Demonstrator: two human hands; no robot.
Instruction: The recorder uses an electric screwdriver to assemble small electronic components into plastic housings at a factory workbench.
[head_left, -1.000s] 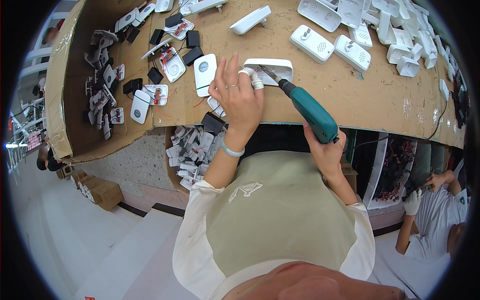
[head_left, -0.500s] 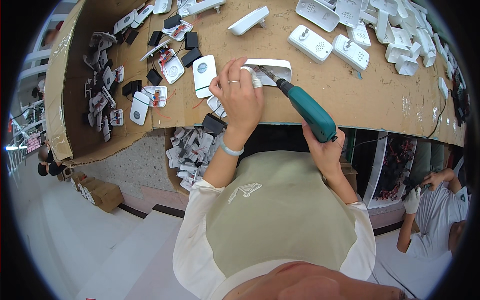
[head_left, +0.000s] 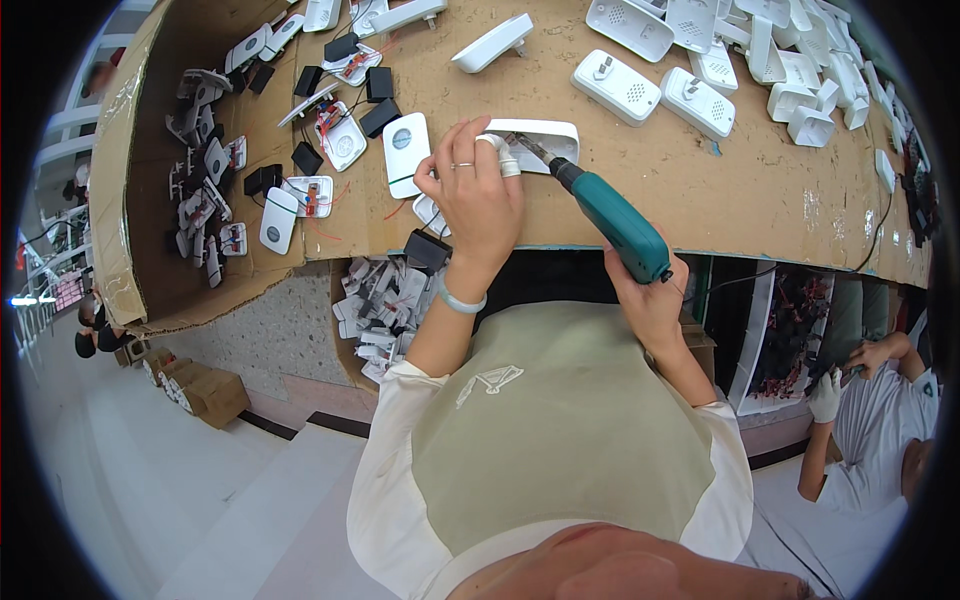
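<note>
An open white plastic housing (head_left: 563, 136) lies on the cardboard-covered table, its hollow side facing me. My left hand (head_left: 480, 205) grips its left end, with white wrapping on a fingertip. Closed round the rear of a teal electric screwdriver (head_left: 622, 228) is my right hand (head_left: 648, 298). The screwdriver slants up and left, and its metal bit reaches into the housing by my left fingertips. What the tip touches is too small to tell. Just left of my left hand lies a white cover (head_left: 405, 150) with a grey round spot.
White covers with red wires and black blocks (head_left: 379, 118) lie at the left, beside a cardboard wall (head_left: 112, 190). White plug housings (head_left: 616, 87) stand at the back right, near a pile of shells (head_left: 790, 75). Below the table edge is a box of white parts (head_left: 385, 310). A gloved co-worker (head_left: 860, 420) sits at right.
The table and its things have shifted very slightly left in view. My hands and the screwdriver keep nearly the same pose at the housing.
</note>
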